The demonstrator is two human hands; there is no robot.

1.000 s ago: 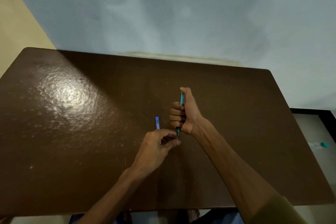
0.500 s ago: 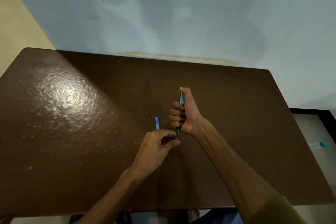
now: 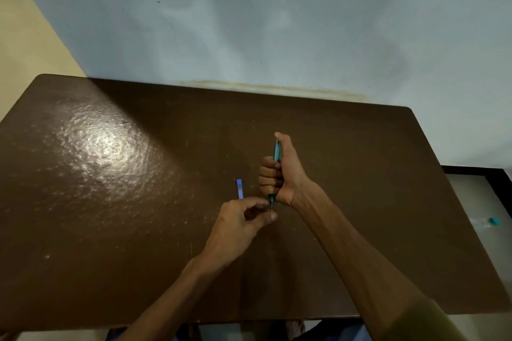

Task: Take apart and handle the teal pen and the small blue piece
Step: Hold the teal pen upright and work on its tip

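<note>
- Brown table (image 3: 110, 202) stands against a pale blue-grey wall (image 3: 277, 22), with a bright glare patch on its top well to the left of the pen.
- Pen (image 3: 276, 151), teal, is held nearly upright over the middle of the table.
- Right hand (image 3: 279, 174) is closed in a fist around the pen, thumb lying along the barrel; the top end shows above the fist and the lower end pokes out beneath it.
- Left hand (image 3: 243, 219) sits just below the pen, thumb and forefinger pinched together at its lower tip; what they hold, if anything, is too small to tell.
- Blue piece (image 3: 240, 188) lies flat on the table just left of the pen, beside the left hand's knuckles, touched by neither hand.
- Small teal object (image 3: 493, 220) lies on a grey surface far right of the pen, off the table.
</note>
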